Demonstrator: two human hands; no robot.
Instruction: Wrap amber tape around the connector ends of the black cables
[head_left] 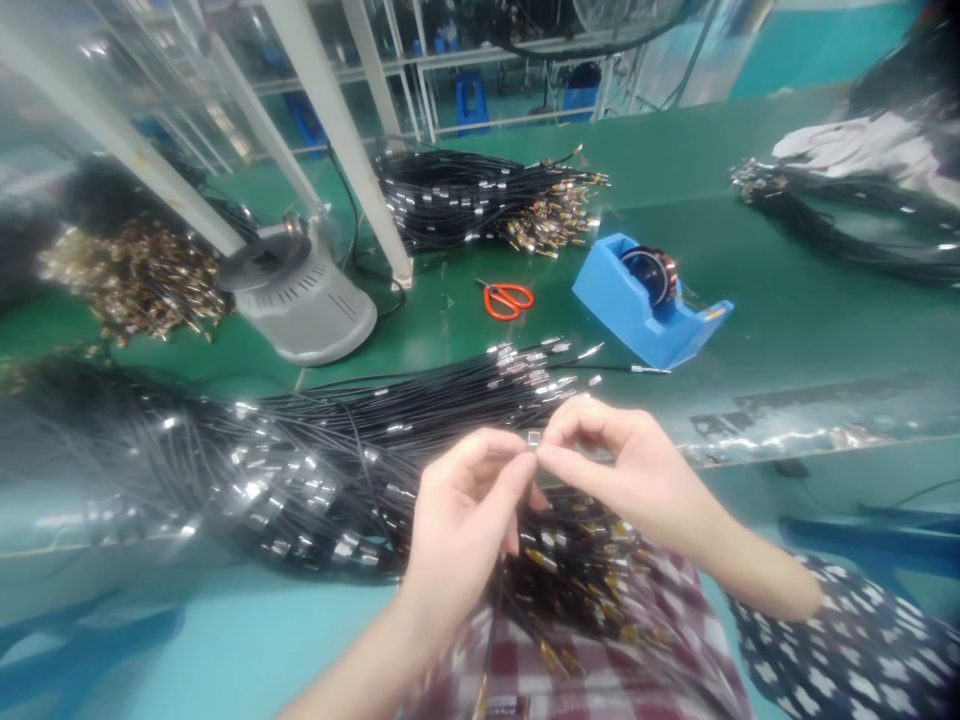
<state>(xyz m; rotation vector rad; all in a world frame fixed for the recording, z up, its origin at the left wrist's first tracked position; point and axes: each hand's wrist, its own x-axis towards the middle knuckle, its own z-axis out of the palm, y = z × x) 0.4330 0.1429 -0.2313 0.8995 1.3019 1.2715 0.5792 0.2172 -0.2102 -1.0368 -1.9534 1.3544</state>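
Observation:
My left hand [469, 505] and my right hand [611, 450] meet fingertip to fingertip over the near edge of the table. Both are closed in a pinch around a small pale square piece [533, 438], perhaps a label or a cable end; its kind is too small to tell. Beneath my hands, a bunch of black cables with brass-coloured ends [592, 550] rests on my lap, on checked cloth. Just beyond my fingers lies a bundle of black cables with silvery tips [517, 370]. Whether a cable runs inside my left hand is hidden by its fingers.
On the green table [795, 330] stand a blue tape dispenser [637, 305], orange-handled scissors [508, 298] and a grey device with a round top [300, 300]. More cable bundles [487, 200] lie at the back, left and right. White posts [330, 130] rise at left.

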